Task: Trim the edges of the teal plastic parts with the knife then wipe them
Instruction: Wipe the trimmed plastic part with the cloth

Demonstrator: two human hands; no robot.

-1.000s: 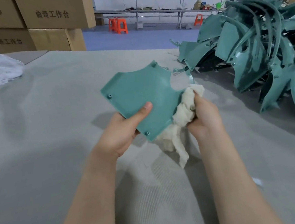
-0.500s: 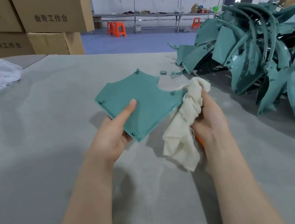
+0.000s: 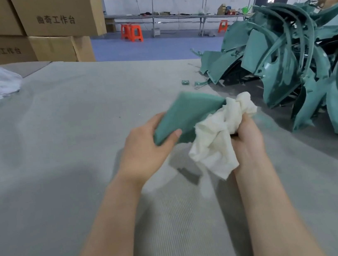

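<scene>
- Left hand (image 3: 144,146) pinches the teal part (image 3: 185,114) by one corner; right hand (image 3: 245,138), at its 3 o'clock, clutches a bunched cloth (image 3: 215,138).
- Hard wiping could twist the part free.

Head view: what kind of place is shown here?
Probably a factory finishing area: a heap of teal plastic parts on a grey table, stacked cardboard boxes, long workbenches by the far wall.

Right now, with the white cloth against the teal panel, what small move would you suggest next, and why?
Probably draw the crumpled white cloth along the flat teal plastic panel toward the left hand: the right hand holds it bunched at the panel's right edge, most of the face uncovered.
</scene>
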